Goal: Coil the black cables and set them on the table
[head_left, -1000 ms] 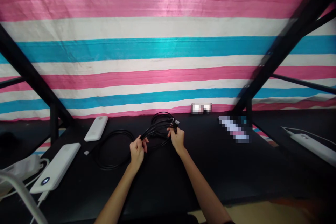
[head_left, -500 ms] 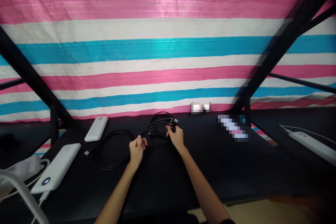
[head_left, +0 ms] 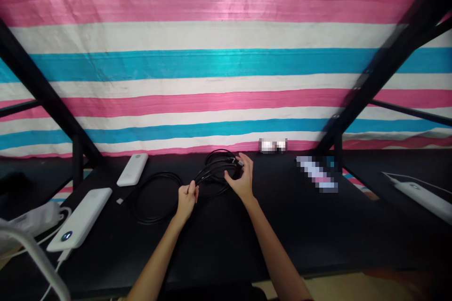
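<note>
A long black cable [head_left: 152,220] lies in loose loops on the black table. My left hand [head_left: 188,198] is closed round several strands of it, near the middle of the loops. To the right, my right hand [head_left: 243,179] has its thumb and fingers spread apart around the far end of the looped strands. A pale metal plug [head_left: 240,163] shows beside those fingers. Another light-coloured plug [head_left: 120,201] rests on the table at the left end of the cable.
Two white power banks [head_left: 133,170] [head_left: 80,219] lie on the left, near a white power strip [head_left: 33,220]. Another white power bank [head_left: 425,197] is at the far right. Pixelated items [head_left: 317,174] lie at the back right. Black frame bars [head_left: 377,80] slant up on both sides before a striped sheet [head_left: 212,63].
My right hand has loosened from the cable bundle, its fingers opening and lifting slightly. My left hand keeps its hold. The view has shifted a little.
</note>
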Action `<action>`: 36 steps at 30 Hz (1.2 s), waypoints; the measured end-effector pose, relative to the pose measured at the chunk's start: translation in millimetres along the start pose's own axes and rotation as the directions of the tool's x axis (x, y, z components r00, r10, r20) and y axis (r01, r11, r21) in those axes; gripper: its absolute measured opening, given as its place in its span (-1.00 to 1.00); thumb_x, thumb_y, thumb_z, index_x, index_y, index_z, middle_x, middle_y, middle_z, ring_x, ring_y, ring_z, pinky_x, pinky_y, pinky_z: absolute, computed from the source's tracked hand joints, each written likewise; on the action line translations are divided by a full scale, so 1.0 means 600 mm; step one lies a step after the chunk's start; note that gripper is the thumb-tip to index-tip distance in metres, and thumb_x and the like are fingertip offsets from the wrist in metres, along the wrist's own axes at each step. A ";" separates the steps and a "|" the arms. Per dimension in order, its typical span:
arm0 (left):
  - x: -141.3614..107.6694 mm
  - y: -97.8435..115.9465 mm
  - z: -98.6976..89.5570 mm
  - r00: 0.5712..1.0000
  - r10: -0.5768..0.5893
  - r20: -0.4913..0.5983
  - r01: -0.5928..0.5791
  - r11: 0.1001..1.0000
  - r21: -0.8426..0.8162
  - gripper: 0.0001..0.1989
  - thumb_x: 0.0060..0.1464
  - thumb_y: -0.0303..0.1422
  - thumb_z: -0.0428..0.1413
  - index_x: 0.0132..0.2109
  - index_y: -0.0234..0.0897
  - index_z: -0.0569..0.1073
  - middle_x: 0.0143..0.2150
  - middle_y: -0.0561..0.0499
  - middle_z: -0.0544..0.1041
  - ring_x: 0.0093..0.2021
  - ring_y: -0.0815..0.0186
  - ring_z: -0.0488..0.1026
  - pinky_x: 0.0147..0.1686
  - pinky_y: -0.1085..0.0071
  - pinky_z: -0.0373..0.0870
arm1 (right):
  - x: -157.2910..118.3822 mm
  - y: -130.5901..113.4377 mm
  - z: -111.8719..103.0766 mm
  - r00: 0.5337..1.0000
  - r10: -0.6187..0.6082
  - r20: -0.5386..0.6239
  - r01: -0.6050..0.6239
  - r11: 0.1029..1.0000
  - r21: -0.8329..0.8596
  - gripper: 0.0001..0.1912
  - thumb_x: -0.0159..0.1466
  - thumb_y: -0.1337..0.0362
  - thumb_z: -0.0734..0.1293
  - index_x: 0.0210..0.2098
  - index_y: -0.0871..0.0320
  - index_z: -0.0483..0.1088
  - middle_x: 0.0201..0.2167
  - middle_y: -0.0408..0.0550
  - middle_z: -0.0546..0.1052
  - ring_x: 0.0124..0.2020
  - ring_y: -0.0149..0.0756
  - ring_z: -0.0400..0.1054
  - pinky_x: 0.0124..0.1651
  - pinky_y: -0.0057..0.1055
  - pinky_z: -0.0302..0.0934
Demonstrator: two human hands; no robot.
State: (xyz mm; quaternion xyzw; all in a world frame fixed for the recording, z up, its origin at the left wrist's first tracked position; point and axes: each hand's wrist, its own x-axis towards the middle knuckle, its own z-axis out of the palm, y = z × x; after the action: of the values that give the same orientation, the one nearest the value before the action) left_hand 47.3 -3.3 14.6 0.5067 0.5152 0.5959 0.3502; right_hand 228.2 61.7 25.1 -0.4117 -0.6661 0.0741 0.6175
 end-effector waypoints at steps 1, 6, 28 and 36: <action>0.000 0.002 0.001 1.000 -0.021 0.022 0.021 1.000 0.001 -0.39 0.07 -0.02 -0.16 -0.83 -0.20 0.08 -0.84 0.11 0.05 -0.76 0.47 0.04 -0.63 0.45 0.06 | 0.002 -0.005 -0.004 0.998 -0.058 -0.021 0.057 0.998 -0.037 -0.31 0.03 0.30 0.35 0.14 0.11 0.11 0.08 0.13 0.19 0.06 -0.11 0.21 -0.02 -0.20 0.26; -0.002 0.005 0.005 0.978 -0.117 0.172 0.114 0.993 0.022 -0.42 -0.03 0.01 -0.09 -0.82 -0.21 0.01 -0.85 0.17 -0.03 -0.76 0.52 -0.05 -0.65 0.47 -0.03 | 0.009 -0.014 -0.015 0.985 -0.172 0.004 0.172 0.981 -0.085 -0.54 0.07 0.32 0.33 -0.01 0.09 0.31 0.02 0.07 0.30 0.04 -0.10 0.22 0.03 -0.11 0.20; 0.006 -0.011 0.010 0.988 0.055 0.144 -0.101 0.938 0.332 -0.69 0.09 -0.14 -0.04 -0.38 -0.29 0.40 -0.41 0.02 0.41 -0.44 0.37 0.33 -0.41 0.48 0.23 | 0.010 0.016 -0.026 0.941 0.337 -0.032 -0.311 0.824 -0.473 -0.77 0.09 0.10 0.28 -0.51 0.11 0.45 -0.19 -0.07 0.44 -0.15 -0.21 0.28 -0.39 -0.43 0.10; -0.001 -0.017 0.004 0.984 -0.085 0.156 0.001 0.881 0.473 -0.63 0.06 -0.03 -0.06 -0.24 -0.22 0.40 -0.58 0.12 0.39 -0.58 0.39 0.31 -0.55 0.50 0.16 | 0.013 0.018 -0.035 0.878 0.478 0.026 -0.368 0.710 -0.600 -0.74 0.12 0.08 0.25 -0.45 0.12 0.44 -0.40 -0.05 0.50 -0.36 -0.24 0.35 -0.41 -0.42 0.06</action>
State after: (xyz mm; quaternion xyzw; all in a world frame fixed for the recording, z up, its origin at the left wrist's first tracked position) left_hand 48.8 -0.6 4.4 0.6144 0.6234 0.3992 0.2729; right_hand 252.4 64.9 29.2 -0.7127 -0.5966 0.0449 0.3662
